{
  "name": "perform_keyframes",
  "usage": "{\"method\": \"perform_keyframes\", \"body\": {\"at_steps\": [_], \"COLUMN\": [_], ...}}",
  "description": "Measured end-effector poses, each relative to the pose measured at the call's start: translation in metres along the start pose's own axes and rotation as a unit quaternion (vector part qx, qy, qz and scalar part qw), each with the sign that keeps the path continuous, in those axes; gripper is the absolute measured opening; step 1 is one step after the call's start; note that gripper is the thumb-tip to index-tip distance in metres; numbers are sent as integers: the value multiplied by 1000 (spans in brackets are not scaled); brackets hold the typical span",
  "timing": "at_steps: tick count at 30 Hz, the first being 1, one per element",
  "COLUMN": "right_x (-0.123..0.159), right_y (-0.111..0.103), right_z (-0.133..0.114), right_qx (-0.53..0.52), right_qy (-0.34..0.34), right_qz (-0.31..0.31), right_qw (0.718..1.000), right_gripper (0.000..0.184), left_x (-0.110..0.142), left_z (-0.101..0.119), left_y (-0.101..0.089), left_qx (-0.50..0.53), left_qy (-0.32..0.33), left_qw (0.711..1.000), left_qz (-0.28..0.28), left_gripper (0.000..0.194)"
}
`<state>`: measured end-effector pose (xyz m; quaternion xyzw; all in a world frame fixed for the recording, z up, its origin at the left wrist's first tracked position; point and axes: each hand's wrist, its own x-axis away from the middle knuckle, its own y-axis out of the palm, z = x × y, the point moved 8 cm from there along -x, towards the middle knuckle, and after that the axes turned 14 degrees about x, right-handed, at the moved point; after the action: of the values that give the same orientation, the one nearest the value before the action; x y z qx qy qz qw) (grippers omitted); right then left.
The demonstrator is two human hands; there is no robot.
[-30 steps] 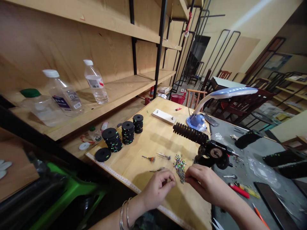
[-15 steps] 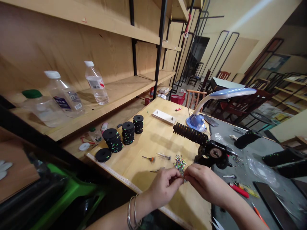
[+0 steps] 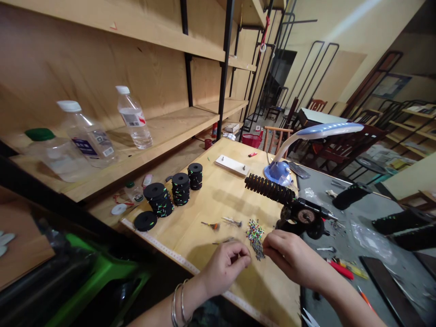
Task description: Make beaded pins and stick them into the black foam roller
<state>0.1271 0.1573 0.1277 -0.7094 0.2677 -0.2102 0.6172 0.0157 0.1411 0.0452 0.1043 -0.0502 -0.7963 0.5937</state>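
from the head view: looking down on bright beads (image 3: 255,230), heaped on the table (image 3: 218,206). holding the left hand (image 3: 226,265) near and left of the beads, fingers curled, tips close; the right hand (image 3: 286,254) just right of the beads, fingers bent, tips hidden. can't tell of any grip in either.

A workshop: a pale wooden table (image 3: 211,209) has round black spools (image 3: 180,188) and a black metal machine (image 3: 305,215) near its edges.
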Motion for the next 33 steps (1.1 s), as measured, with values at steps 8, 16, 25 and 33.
{"method": "perform_keyframes", "body": {"at_steps": [8,16,25,33], "right_x": [-3,-1,-4,-3], "right_y": [0,-1,1,2], "right_z": [-2,-3,-2,-1], "right_qx": [8,13,35,40], "right_qy": [3,5,2,9], "right_qz": [-4,-7,-8,-12], "right_qw": [1000,1000,999,999], "right_gripper": [25,22,22,23], "left_x": [-2,-15,-10,-8], "left_z": [1,14,1,1], "left_y": [9,22,11,5], "left_qx": [-1,36,49,29], "left_qy": [-31,4,-16,-8], "left_qw": [999,999,999,999], "left_qz": [-24,-7,-11,-22], "left_gripper": [21,14,14,14]}}
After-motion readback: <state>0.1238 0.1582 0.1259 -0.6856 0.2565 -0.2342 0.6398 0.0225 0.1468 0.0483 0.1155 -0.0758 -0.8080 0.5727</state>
